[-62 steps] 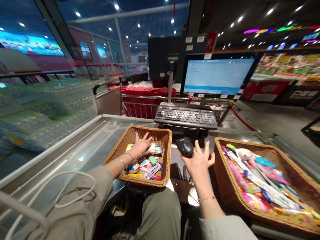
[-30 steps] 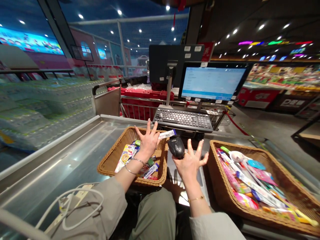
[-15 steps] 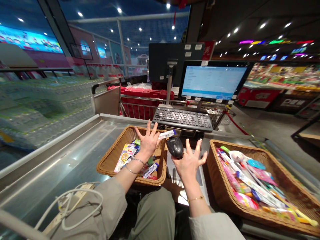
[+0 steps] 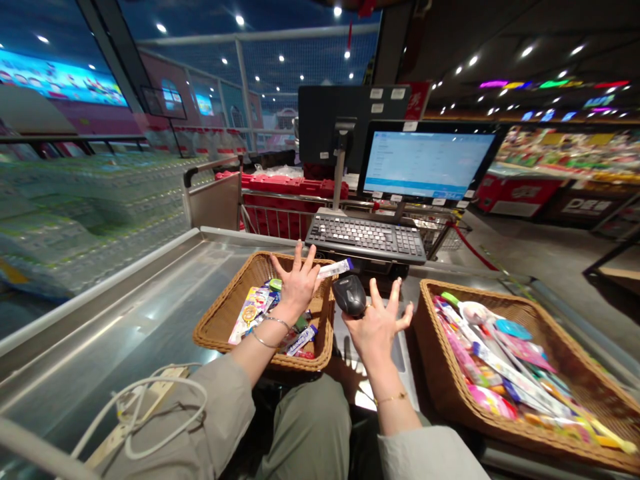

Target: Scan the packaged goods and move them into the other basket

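My left hand [image 4: 299, 288] is above the left wicker basket [image 4: 215, 313], pinching a slim white-and-blue stick-shaped packet [image 4: 335, 269] with the other fingers spread. The packet's side, with a barcode-like print, lies just above the head of a black barcode scanner [image 4: 350, 295]. That scanner is in my right hand [image 4: 377, 327], whose thumb side wraps its handle while several fingers stretch out. The handle is mostly hidden by the hand. Inside the left basket are small packets, among them a blue-and-white candy roll [image 4: 302, 341] and a card with a yellow ring shape [image 4: 249, 313].
On the right, a larger wicker basket [image 4: 435, 353] holds many colourful packaged sweets. Ahead stand a keyboard [image 4: 365, 235] and a lit monitor [image 4: 425, 163]. A power strip [image 4: 155, 397] with a white cable lies on the metal counter [image 4: 150, 300] at left. Behind is a shopping trolley [image 4: 275, 220].
Almost nothing differs. My right hand's fingers have shifted very slightly left; the packet and the scanner keep nearly the same places.
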Available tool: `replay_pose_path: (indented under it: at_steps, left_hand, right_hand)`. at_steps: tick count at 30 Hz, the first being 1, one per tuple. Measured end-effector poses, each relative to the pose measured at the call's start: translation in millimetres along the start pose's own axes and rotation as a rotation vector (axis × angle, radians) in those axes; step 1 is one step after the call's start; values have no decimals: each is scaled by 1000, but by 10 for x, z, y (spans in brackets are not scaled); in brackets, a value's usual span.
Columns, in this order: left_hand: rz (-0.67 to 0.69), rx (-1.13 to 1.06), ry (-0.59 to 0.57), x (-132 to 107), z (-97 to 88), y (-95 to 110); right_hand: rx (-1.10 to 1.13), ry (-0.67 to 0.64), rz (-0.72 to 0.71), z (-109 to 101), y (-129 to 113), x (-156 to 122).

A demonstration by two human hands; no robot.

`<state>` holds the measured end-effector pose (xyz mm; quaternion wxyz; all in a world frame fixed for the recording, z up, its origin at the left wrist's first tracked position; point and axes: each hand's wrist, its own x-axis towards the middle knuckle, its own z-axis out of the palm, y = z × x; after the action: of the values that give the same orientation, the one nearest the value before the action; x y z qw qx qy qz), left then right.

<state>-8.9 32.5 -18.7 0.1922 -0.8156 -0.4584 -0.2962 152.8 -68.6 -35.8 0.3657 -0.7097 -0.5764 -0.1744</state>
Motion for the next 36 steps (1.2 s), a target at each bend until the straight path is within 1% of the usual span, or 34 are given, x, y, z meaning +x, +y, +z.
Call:
replay_pose_path:
  at_steps: [11,19,24,27,32,36]
  left_hand:
    - [25,49,81,-19,46,-10]
    - [18,45,85,-14,53,-10]
    - [18,40,82,-17,60,-9]
    - [16,31,79,-15,34,8]
    - [35,15,77,34,-71,70]
    - [54,-9,96,122,-143,184]
  right_hand:
    - [6,2,-9,15,-9,-6]
    - [3,-11,-13,-2,-23,-11]
    - [-74,-51,13,-45,-44,-9]
    - [-133,-55,40,-70,-36,-5]
    - [-201,-64,108,-144,29,19]
    - [-233,-13,150,-225,110,36]
